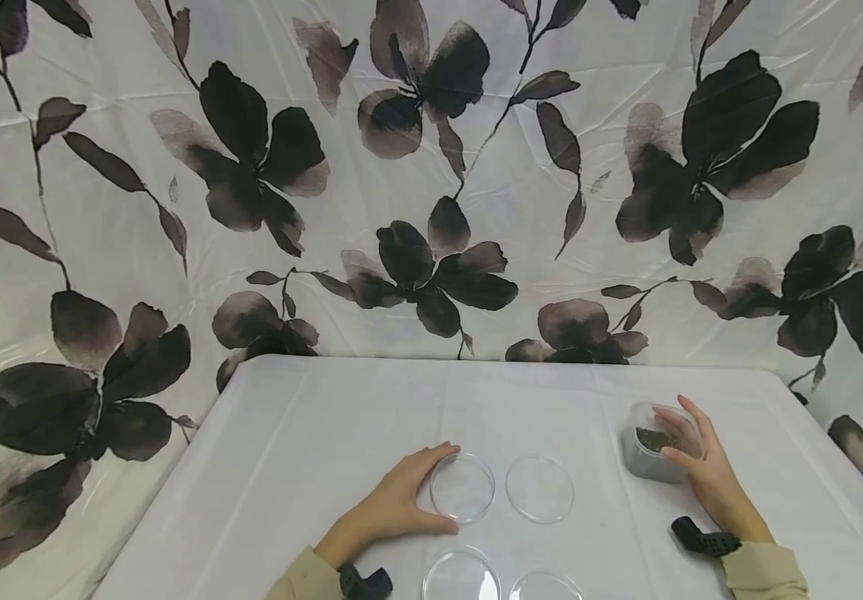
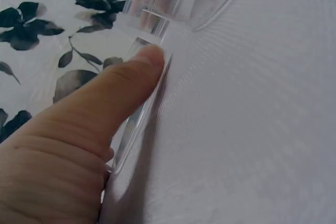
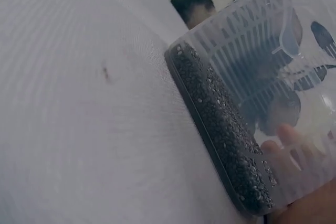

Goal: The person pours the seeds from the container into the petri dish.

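Note:
My left hand [image 1: 401,500] grips a clear round petri dish [image 1: 463,488] from its left side, thumb near and fingers on the far rim. Close up in the left wrist view, the thumb [image 2: 121,87] presses against the clear dish wall. On the right of the table, my right hand [image 1: 712,467] holds a see-through plastic tub [image 1: 637,454] around its right side. A layer of small dark seeds [image 3: 215,124] covers the tub's bottom. Through the tub's ribbed wall, some fingertips [image 3: 289,135] show. The tub appears to stand upright on the table.
A second petri dish [image 1: 540,489] lies just right of the held one. Two more, a front left dish [image 1: 461,579] and a front right dish [image 1: 546,587], are cut off by the frame. White cloth covers the table [image 1: 326,408]; a floral curtain [image 1: 551,208] hangs behind.

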Tool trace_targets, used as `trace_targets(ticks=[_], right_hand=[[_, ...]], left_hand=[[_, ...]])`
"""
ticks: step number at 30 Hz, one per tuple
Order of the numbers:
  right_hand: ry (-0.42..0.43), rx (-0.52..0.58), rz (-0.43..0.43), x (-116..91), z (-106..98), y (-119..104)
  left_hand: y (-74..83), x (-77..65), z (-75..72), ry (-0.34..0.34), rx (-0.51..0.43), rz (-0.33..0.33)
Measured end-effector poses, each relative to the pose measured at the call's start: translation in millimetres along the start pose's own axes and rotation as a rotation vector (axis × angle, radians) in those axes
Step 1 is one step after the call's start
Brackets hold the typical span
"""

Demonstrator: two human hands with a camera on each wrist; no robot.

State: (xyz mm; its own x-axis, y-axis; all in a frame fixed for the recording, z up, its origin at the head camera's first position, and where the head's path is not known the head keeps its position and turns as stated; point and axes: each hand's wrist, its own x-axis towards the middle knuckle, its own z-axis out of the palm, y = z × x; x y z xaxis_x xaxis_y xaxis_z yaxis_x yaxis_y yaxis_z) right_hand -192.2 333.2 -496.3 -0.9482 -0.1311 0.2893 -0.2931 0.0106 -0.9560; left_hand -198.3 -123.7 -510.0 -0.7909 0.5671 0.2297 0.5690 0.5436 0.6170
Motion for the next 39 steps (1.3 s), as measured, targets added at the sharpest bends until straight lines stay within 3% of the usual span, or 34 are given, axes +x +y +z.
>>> trace_targets(ticks=[6,17,23,28,33,39], right_hand=[[0.003,-0.134,0.005,1,0,4],[0.109,-0.362,0.038,3,5,8],[0.119,-0.377,0.001,4,8,3],[0.129,-0.445,0.028,5,8,1],[0.136,-0.428,0.060,7,10,0],[0.141,-0.440,0.014,7,10,-3]], left_hand=[[-1.1,-0.8,0.1,-0.003,0.041,0.030],[0.2,-1.3,-0.3,-0.001,0.052,0.027],[2.3,-0.1,-3.1,-0.009,0.043,0.011],[1.1,0.1,-3.1,-0.007,0.064,0.019],[1.1,-0.6,-3.7,-0.012,0.059,0.006],[1.3,-0.7,-1.9,-0.012,0.041,0.003]])
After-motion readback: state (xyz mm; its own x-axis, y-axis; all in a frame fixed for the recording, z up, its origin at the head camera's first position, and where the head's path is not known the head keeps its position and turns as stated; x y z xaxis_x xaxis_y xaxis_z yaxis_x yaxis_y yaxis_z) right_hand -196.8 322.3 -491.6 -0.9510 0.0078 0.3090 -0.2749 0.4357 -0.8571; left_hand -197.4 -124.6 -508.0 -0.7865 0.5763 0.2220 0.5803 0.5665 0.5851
